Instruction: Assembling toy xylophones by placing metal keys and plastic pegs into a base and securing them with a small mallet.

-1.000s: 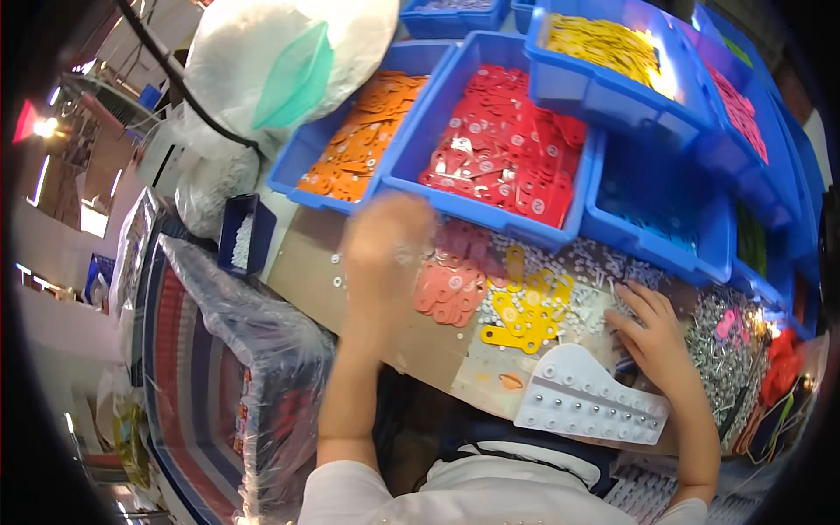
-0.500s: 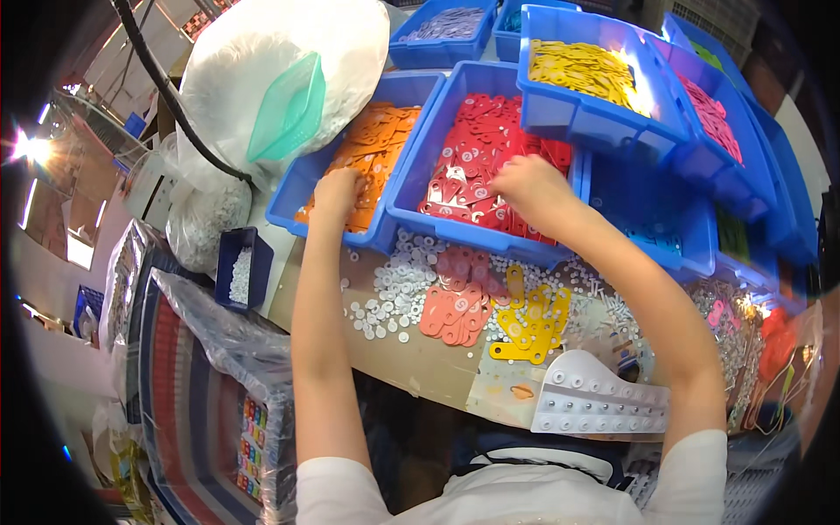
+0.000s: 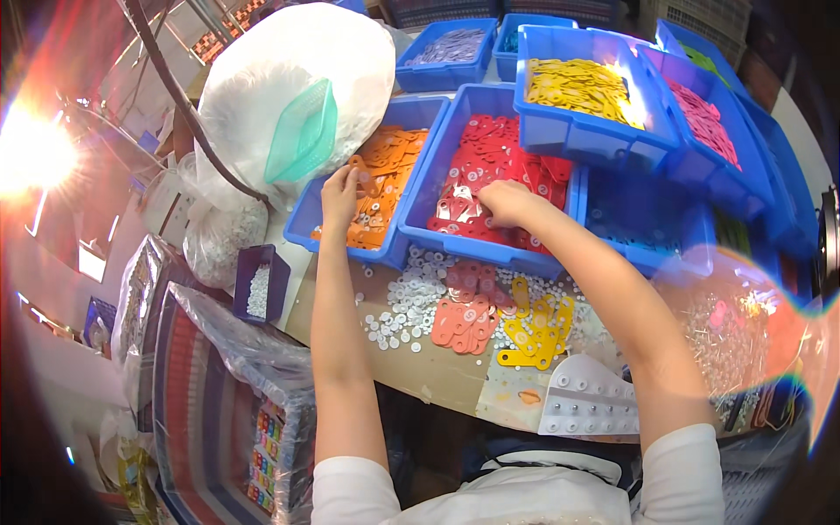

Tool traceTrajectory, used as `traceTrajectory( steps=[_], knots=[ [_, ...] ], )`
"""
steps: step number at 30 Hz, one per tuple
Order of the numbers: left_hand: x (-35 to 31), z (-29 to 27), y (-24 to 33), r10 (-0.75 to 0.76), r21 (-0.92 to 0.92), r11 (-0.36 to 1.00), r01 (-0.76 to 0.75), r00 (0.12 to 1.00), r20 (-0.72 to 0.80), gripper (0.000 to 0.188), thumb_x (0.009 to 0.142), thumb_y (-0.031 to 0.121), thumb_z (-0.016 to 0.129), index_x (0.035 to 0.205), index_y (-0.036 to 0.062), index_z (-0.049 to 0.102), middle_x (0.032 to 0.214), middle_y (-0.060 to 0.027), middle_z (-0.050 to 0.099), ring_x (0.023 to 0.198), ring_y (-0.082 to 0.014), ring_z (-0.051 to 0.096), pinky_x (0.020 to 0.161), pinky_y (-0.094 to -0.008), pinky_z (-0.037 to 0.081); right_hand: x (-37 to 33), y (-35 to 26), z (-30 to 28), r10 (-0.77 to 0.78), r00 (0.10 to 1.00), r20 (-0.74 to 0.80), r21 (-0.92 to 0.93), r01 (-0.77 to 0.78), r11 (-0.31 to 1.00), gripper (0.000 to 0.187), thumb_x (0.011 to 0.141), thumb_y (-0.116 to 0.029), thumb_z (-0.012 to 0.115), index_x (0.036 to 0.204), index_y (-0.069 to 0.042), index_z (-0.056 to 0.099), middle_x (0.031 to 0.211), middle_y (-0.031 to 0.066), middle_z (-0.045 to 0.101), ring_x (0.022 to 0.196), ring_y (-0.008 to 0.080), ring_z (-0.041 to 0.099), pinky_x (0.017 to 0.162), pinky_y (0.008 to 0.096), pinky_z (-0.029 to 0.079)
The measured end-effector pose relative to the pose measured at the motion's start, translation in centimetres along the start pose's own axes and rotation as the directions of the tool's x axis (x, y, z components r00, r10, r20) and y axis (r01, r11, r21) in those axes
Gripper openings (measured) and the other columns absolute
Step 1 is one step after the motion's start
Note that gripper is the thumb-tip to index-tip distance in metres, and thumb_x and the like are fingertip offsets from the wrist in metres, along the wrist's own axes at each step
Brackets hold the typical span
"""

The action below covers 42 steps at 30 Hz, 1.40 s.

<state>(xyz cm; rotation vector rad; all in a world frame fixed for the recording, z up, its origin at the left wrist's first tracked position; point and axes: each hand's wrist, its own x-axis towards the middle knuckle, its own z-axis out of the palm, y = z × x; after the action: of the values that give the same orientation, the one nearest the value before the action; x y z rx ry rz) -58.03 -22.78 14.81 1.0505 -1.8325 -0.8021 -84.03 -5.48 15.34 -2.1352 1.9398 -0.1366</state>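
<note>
Left hand (image 3: 339,199) pinches an orange strip (image 3: 365,175), right hand (image 3: 509,203) hides its grip among red strips (image 3: 483,150); picking likely calls for clearing bin edges (image 3: 483,248).

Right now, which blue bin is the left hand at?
The bin with orange pieces: the left hand is at these, while the right hand is at the red pieces in the neighbouring bin.
</note>
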Motion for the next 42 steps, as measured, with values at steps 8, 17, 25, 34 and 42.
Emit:
traceTrajectory(
  steps=[8,17,25,34,42],
  knots=[
    [-1.0,-1.6,1.1,0.174,-0.019,0.981,-0.192,0.921,-0.349,0.028,0.092,0.006,0.058,0.120,0.0007,0.060,0.090,-0.0095,0.068,0.076,-0.0156,0.069,0.067,-0.0269,0.056,-8.5,-2.3,-1.7,0.100,0.767,-0.634,0.424,0.236,0.874,0.018,0.087,-0.004,0.057,0.105,-0.004,0.057,0.095,0.0155,0.064,0.089,0.0293,0.064,0.079,0.0386,0.050],
    [-12.3,1.5,11.2,-0.046,-0.531,0.842,-0.098,0.967,-0.252,0.031,0.094,0.003,0.056,0.124,-0.0068,0.056,0.121,-0.0147,0.059,0.099,-0.0198,0.064,0.089,-0.0294,0.053,-28.8,-4.3,-0.5,0.548,0.834,-0.063,0.910,-0.177,0.374,0.015,0.089,0.001,0.059,0.102,0.002,0.066,0.105,0.0071,0.063,0.092,0.0138,0.063,0.078,0.0254,0.052],
    [-27.2,4.2,15.5,0.388,0.284,0.858,-0.427,0.903,0.186,0.031,0.078,-0.007,0.069,0.105,0.0060,0.072,0.098,-0.0110,0.066,0.086,-0.0207,0.065,0.073,-0.0299,0.052,-35.6,-7.8,2.6,0.441,0.825,-0.352,0.730,-0.053,0.682,0.035,0.074,0.006,0.072,0.109,0.002,0.066,0.114,0.0137,0.064,0.104,0.0265,0.063,0.088,0.0321,0.051],
    [-32.6,4.9,17.7,0.446,0.093,0.851,-0.516,0.806,0.390,0.026,0.076,-0.005,0.070,0.102,-0.0011,0.069,0.098,-0.0140,0.068,0.079,-0.0250,0.066,0.070,-0.0324,0.053,-35.5,-11.4,6.6,0.114,0.862,-0.494,0.291,0.040,0.956,0.040,0.067,0.003,0.072,0.106,0.004,0.065,0.101,0.0154,0.062,0.085,0.0296,0.064,0.068,0.0355,0.054],
    [-35.0,4.6,19.2,0.464,0.124,0.721,-0.682,0.608,0.645,0.035,0.074,0.000,0.073,0.109,-0.0016,0.068,0.097,-0.0093,0.064,0.077,-0.0213,0.059,0.069,-0.0296,0.047,-35.8,-12.2,7.2,0.085,0.891,-0.447,0.178,-0.004,0.984,0.042,0.069,-0.011,0.077,0.107,0.001,0.067,0.105,0.0110,0.061,0.095,0.0273,0.062,0.077,0.0368,0.052]
  ],
)
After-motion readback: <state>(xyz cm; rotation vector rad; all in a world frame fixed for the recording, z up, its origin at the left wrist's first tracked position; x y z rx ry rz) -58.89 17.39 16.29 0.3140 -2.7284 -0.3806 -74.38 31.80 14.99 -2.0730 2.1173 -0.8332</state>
